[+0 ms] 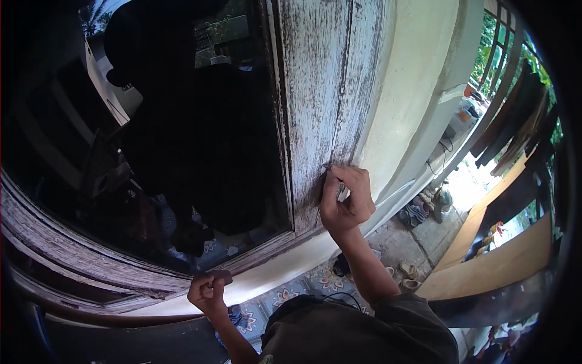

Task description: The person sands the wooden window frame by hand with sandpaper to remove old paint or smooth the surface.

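My right hand (348,200) is raised against the weathered window frame (312,91), whose pale paint has worn through to dark wood. Its thumb and fingertips pinch a small dark piece at the frame's surface, too small to make out. Lower down on the left, my left hand (206,294) is closed around a reddish-brown block (222,277), near the bottom rail of the frame (133,258). Dark glass (242,151) fills the frame and carries reflections.
A cream wall (418,73) runs right of the frame. Patterned floor tiles (285,295) lie below, with sandals (410,273) and shoes (442,200) farther right. Wooden boards (485,212) stand at the right, and a dark surface (133,343) lies at lower left.
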A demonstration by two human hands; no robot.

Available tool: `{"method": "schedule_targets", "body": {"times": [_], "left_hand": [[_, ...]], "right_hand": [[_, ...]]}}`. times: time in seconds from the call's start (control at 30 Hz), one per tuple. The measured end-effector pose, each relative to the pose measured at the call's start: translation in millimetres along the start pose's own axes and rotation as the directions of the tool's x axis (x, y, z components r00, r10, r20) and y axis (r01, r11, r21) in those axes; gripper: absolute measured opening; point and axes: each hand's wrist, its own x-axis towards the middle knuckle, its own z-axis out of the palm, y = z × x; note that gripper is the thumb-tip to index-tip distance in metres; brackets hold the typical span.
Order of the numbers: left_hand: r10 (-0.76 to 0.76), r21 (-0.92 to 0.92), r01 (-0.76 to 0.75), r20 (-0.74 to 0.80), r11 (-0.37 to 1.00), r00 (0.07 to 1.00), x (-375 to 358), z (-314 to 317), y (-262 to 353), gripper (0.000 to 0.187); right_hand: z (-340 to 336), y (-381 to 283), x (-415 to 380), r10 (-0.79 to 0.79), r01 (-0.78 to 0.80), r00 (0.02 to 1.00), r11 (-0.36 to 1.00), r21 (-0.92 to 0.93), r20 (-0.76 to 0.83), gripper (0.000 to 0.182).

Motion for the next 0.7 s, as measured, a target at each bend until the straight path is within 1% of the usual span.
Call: {"method": "schedule_targets", "body": {"times": [0.03,0.1,0.13,0.2,0.23,0.27,0.3,0.33,0.37,0.43,0.47,0.5,0.57,0.6,0.63,0.7], "left_hand": [[0.002,-0.009,-0.002,0.004,1.0,1.0,3,0,-1,0.024],[0.059,-0.037,-0.057,0.08,0.998,0.995,6,1,-2,0.024],[0.051,-0.051,-0.047,0.069,0.998,0.996,7,2,-2,0.024],[0.067,-0.055,-0.063,0.087,0.996,0.994,12,5,1,0.024],[0.094,-0.06,-0.088,0.1,0.994,0.991,13,7,2,0.024],[0.096,-0.07,-0.09,0.097,0.994,0.991,15,7,3,0.024],[0.15,-0.042,-0.146,0.131,0.988,0.98,17,7,4,0.023],[0.206,-0.017,-0.206,0.164,0.978,0.965,19,7,3,0.023],[0.219,-0.029,-0.217,0.163,0.976,0.962,19,6,0,0.023],[0.192,-0.068,-0.185,0.116,0.98,0.975,21,6,-9,0.022],[0.188,-0.135,-0.173,0.113,0.976,0.976,24,12,-6,0.021],[0.23,-0.103,-0.222,0.081,0.97,0.97,27,13,-6,0.021],[0.19,-0.013,-0.19,0.09,0.982,0.978,28,7,-7,0.021],[0.195,-0.016,-0.194,0.096,0.981,0.976,29,5,-7,0.021],[0.192,-0.012,-0.192,0.076,0.981,0.978,29,7,-8,0.021],[0.198,-0.024,-0.197,0.049,0.98,0.979,31,12,-12,0.021]], "right_hand": [[-4,3,-6,-0.007,0.007,1.0,1.0,-0.006,-0.003,0.028],[-11,8,-9,-0.095,0.098,0.99,0.995,-0.025,0.104,0.029],[-11,12,-4,-0.102,0.105,0.991,0.994,-0.034,0.088,0.031],[3,7,40,-0.16,0.161,0.987,0.987,0.006,-0.014,0.032],[13,-2,67,-0.162,0.162,0.985,0.987,-0.006,-0.056,0.02],[23,-9,89,-0.136,0.141,0.984,0.989,0.038,-0.111,0.018],[29,-16,105,-0.149,0.153,0.98,0.988,0.019,-0.13,0.016],[29,-16,105,-0.19,0.193,0.975,0.981,0.018,-0.113,0.017],[28,-15,97,-0.23,0.232,0.968,0.973,0.015,-0.098,0.018],[12,-15,58,-0.208,0.205,0.977,0.977,0.06,0.045,0.035],[11,-15,51,-0.231,0.229,0.972,0.973,0.026,0.054,0.034],[17,-18,71,-0.252,0.251,0.966,0.967,0.03,0.046,0.034],[33,-27,128,-0.38,0.384,0.919,0.923,0.022,-0.102,0.035],[48,-25,161,-0.444,0.454,0.869,0.891,-0.007,-0.22,0.035],[63,-22,196,-0.509,0.527,0.794,0.849,-0.041,-0.332,0.036],[78,-23,243,-0.49,0.569,0.759,0.819,0.072,-0.43,0.031]]}}
